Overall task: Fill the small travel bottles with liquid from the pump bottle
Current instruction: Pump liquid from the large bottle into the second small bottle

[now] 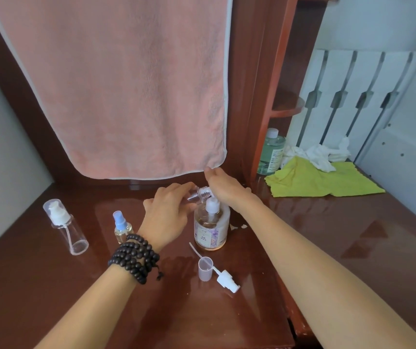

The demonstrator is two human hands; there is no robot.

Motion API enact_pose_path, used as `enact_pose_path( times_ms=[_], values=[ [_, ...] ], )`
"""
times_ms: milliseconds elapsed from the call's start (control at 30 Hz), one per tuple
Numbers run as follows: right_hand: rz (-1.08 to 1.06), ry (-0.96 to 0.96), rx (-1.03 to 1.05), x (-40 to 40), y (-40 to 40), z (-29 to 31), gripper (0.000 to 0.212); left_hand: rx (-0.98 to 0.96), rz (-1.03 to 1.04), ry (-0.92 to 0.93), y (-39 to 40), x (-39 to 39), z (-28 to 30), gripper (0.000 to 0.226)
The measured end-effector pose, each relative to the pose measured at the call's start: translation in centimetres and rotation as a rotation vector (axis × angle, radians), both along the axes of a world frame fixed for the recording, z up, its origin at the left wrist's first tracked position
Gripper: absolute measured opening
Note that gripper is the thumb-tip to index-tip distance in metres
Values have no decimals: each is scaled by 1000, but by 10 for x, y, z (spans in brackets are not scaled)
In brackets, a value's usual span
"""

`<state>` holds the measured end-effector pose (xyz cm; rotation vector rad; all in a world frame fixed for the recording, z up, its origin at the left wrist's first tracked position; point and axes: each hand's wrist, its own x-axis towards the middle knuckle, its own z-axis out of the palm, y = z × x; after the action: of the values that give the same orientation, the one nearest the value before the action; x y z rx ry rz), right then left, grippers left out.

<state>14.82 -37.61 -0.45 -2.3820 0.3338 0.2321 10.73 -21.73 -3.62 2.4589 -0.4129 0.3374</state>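
Observation:
A clear pump bottle (210, 226) with amber liquid and a flowered label stands mid-table. My right hand (223, 185) lies flat on its white pump head, fingers spread. My left hand (167, 212) holds a small clear travel bottle (200, 193) tilted, its threaded neck at the pump's spout. Its removed white pump top (227, 279) and clear cap (205, 268) lie on the table in front. An empty capped travel bottle (67, 226) stands at the left. A small blue-topped spray bottle (122, 226) with yellowish liquid stands beside my left wrist.
A pink towel (126, 84) hangs over the back of the brown wooden table (327, 248). A yellow cloth (320, 181), crumpled white tissue (317, 153) and a green bottle (271, 152) sit at the back right by a wooden shelf post. Small liquid spots lie near the pump bottle.

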Motion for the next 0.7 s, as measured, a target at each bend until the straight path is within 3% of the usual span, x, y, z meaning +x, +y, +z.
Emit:
enact_pose_path(
  times_ms=[200,500,700],
  values=[
    [-41,13,1,-1,3,-20,49,44,32,5,-6,-4,-11,38],
    [-28,-9,-16,-1,2,-2,61,-27,20,19,-2,2,-4,37],
    [-54,15,7,3,2,-21,56,4,37,10,-6,-2,-13,40]
  ],
)
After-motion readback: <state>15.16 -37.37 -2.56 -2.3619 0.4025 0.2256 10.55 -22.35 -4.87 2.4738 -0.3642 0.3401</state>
